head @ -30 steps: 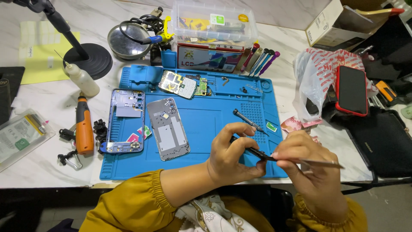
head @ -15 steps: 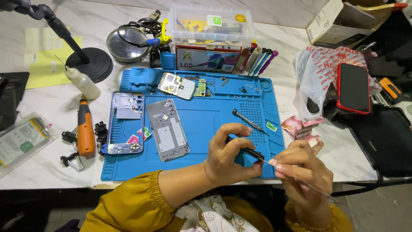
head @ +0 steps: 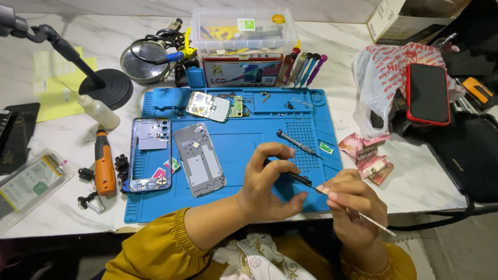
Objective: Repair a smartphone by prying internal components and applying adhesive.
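Over the near right corner of the blue mat [head: 249, 142], the left hand [head: 272, 186] is pinching a small dark part [head: 298, 179]; the right hand [head: 353, 207] is gripping thin tweezers [head: 376, 224] touching it. Beyond the mat, a clear box [head: 244, 31] is holding small parts.

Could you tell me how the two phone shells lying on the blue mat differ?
The blue-edged frame lies at the mat's left edge, upright and partly hollow; the grey back cover lies right of it, tilted and solid. Both rest flat on the blue mat, clear of both hands.
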